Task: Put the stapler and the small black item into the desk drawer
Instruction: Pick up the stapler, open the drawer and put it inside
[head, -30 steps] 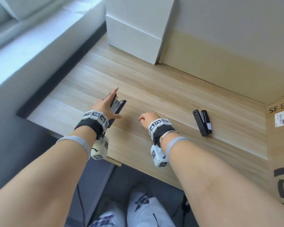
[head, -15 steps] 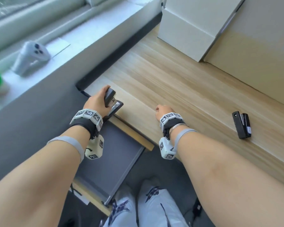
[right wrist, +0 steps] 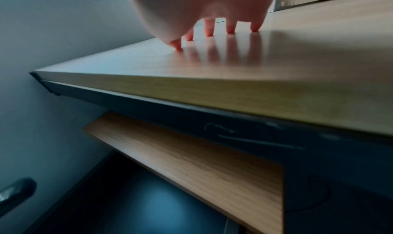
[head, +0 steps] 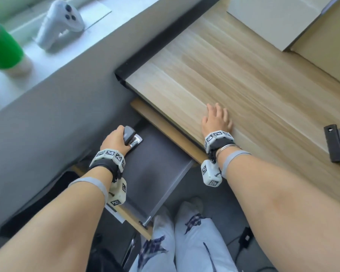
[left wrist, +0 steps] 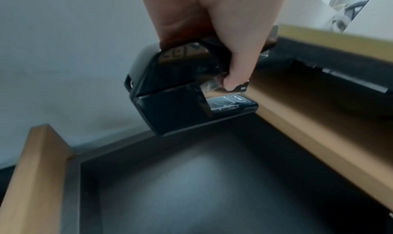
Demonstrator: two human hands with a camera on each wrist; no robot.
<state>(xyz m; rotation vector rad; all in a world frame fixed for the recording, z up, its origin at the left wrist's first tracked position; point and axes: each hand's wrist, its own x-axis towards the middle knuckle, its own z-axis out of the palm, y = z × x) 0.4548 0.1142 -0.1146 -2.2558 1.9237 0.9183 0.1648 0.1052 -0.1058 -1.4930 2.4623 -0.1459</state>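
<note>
My left hand (head: 117,140) grips a black stapler (head: 131,137) and holds it over the far left corner of the open desk drawer (head: 155,173). In the left wrist view my fingers (left wrist: 238,56) curl round the stapler (left wrist: 176,93) just above the dark drawer floor (left wrist: 191,187). A small black item (head: 337,142) lies on the wooden desk (head: 234,79) at the far right. My right hand (head: 217,119) rests flat on the desk near its front edge, fingertips (right wrist: 209,32) touching the wood, holding nothing.
A white controller (head: 60,20) and a green cup (head: 2,48) stand on the windowsill at the upper left. White and brown boxes (head: 279,18) sit at the back of the desk. My legs (head: 185,242) are below the drawer's front.
My left hand has carried the stapler off the desk top and down over the open drawer. My right hand has uncurled and now lies flat on the desk. The view has swung left.
</note>
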